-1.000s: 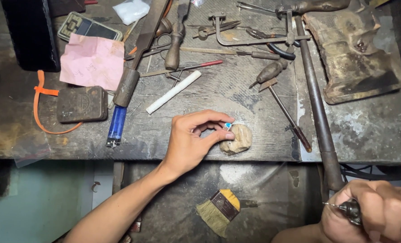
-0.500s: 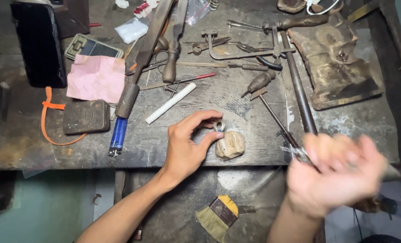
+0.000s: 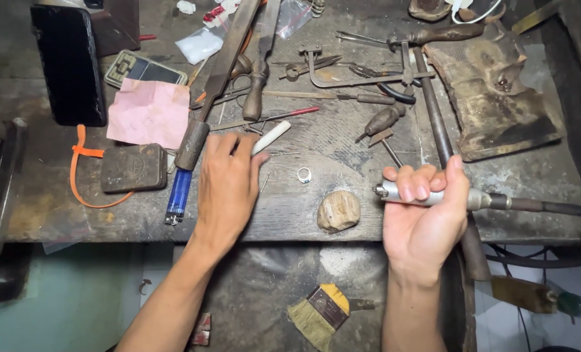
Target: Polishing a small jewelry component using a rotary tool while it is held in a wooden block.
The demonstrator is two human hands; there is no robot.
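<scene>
Head view. The left hand [image 3: 227,186] lies palm down on the worktop [image 3: 290,218], fingers [image 3: 238,146] spread loosely and flat. The fingertips touch the near end of a white stick [image 3: 271,137], which lies slanted; whether they grip it cannot be told. The right hand [image 3: 424,215] is fisted, fingers wrapped tight around a metal handpiece [image 3: 389,191]. The handpiece nose points left, and its dark flexible shaft [image 3: 538,205] runs off to the right.

A small silver ring [image 3: 304,175] lies free on the worktop between the two hands, touched by neither. A tan lump [image 3: 339,210] sits just below the ring, near the worktop's front edge.

Left of the left hand lies a blue lighter [image 3: 178,195], then a dark flat tin [image 3: 133,167] with an orange strap [image 3: 81,163] looped beside it. A pink paper [image 3: 148,112] lies above the tin, and a black phone [image 3: 69,65] stands at upper left. Files, pliers and gravers are scattered across the upper worktop. A long steel rod [image 3: 434,117] runs down toward the right hand. A worn wooden block [image 3: 499,104] sits at upper right. A brush [image 3: 320,313] lies below the worktop edge.
</scene>
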